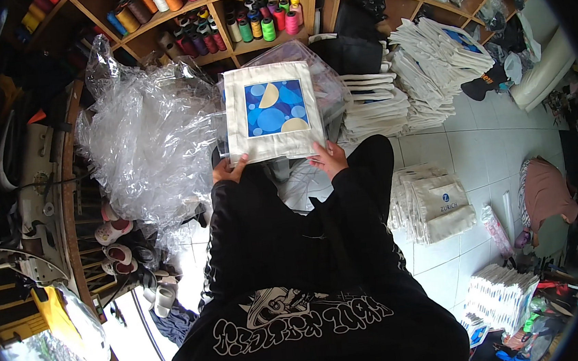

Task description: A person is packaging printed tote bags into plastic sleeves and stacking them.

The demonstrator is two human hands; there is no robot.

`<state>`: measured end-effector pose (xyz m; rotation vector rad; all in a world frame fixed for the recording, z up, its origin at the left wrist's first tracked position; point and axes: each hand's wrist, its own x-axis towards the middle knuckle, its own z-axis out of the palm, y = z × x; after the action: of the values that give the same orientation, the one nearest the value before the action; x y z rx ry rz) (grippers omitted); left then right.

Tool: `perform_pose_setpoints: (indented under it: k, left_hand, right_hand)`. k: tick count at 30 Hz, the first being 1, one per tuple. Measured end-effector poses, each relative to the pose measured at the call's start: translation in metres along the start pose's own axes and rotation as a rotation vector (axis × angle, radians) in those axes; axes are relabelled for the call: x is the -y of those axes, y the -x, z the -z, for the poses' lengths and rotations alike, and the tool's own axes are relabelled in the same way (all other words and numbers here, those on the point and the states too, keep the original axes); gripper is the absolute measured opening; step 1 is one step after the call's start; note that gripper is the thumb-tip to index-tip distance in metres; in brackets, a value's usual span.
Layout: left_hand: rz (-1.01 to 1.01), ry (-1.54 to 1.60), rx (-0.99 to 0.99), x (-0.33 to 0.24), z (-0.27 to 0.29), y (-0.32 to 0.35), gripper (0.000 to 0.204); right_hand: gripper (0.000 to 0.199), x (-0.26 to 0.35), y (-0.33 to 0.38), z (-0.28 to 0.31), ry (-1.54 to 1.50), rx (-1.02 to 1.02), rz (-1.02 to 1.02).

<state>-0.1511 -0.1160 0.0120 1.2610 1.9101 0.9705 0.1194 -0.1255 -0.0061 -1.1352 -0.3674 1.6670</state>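
A cream canvas bag (236, 109) lies flat in front of me, its blue printed panel of circles and half-circles facing up. My left hand (230, 169) grips its near left corner, thumb on top. At the near right corner my right hand (329, 160) holds it the same way. Beneath and behind the bag are clear plastic sleeves (334, 94), partly covered by it. A large heap of crumpled clear plastic (150, 124) sits just left of the bag.
Stacks of cream canvas bags (424, 76) stand at the far right. More folded bags (435, 202) and another bag stack (498, 296) lie on the tiles. Shelves with thread spools (265, 28) line the back. A sewing machine (39, 195) is left; another person (548, 192) sits right.
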Motion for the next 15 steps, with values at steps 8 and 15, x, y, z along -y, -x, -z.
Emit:
perform_pose_setpoints:
  k: [8, 15]
  left_hand:
    - [0.135, 0.143, 0.087, 0.045, 0.002, -0.025, 0.046]
    - [0.164, 0.134, 0.044, 0.007, 0.0, -0.004, 0.054]
  right_hand:
    - [0.028, -0.008, -0.008, 0.007, -0.005, 0.039, 0.074]
    - [0.039, 0.008, -0.005, 0.005, -0.123, 0.047, -0.105]
